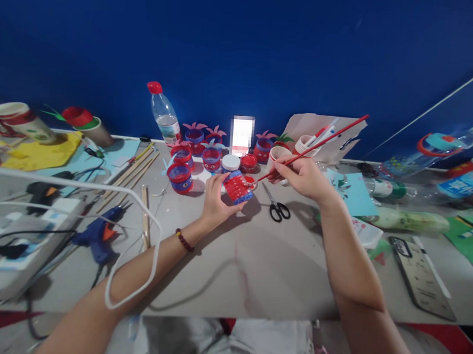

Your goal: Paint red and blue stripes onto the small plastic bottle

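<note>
My left hand (216,200) is closed around a small ribbed cup (238,188) painted red with blue at its ends, held tilted above the table. In my right hand (300,175) is a long red paintbrush (327,135), gripped like a pen. Its tip meets or nearly meets the cup's red side. Just behind the cup is an open jar of red paint (249,182), partly covered by the brush and cup. Black-handled scissors (279,209) lie below my right hand. Several red and blue painted cups with eyes (180,178) and paper leaves stand behind my left hand.
A red-capped bottle (164,114) stands by the blue wall (244,49). At left are a blue glue gun (102,233), a power strip (44,240), wooden sticks (130,178) and a white cable (158,236). Plastic bottles (412,192) and a phone (418,279) lie at right.
</note>
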`<state>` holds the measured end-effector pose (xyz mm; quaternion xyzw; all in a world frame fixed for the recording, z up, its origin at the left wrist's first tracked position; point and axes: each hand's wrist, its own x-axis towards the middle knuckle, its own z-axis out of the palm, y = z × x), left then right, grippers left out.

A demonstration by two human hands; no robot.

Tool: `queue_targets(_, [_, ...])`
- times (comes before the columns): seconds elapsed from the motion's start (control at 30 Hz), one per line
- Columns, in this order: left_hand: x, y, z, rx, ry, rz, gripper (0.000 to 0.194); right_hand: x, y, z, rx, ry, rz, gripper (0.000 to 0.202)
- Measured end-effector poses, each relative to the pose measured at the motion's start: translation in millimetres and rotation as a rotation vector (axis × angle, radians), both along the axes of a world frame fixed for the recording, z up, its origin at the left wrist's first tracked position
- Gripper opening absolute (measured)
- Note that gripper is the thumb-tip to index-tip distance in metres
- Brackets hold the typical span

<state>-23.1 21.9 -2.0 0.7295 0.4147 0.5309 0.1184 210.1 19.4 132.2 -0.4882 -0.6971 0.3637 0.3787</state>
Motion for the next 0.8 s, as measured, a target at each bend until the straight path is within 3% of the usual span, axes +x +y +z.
queue_targets(0.3, [-1, 0, 1.4, -0.016, 0.026, 0.023, 0.082, 4, -2, 4.9, -0.017, 0.129, -0.004, 0.033])
queue_targets(0.6, [0, 0, 0.3, 0.001, 0.004, 0.034, 0.080, -8, -7, 2.0, 0.052, -0.079, 0.019, 0.029])
queue_targets(0.8, [-1, 1, 0.9, 0.006, 0.007, 0.039, 0.078, 0, -3, -0.2, 0.050, -0.017, 0.024, 0.029])
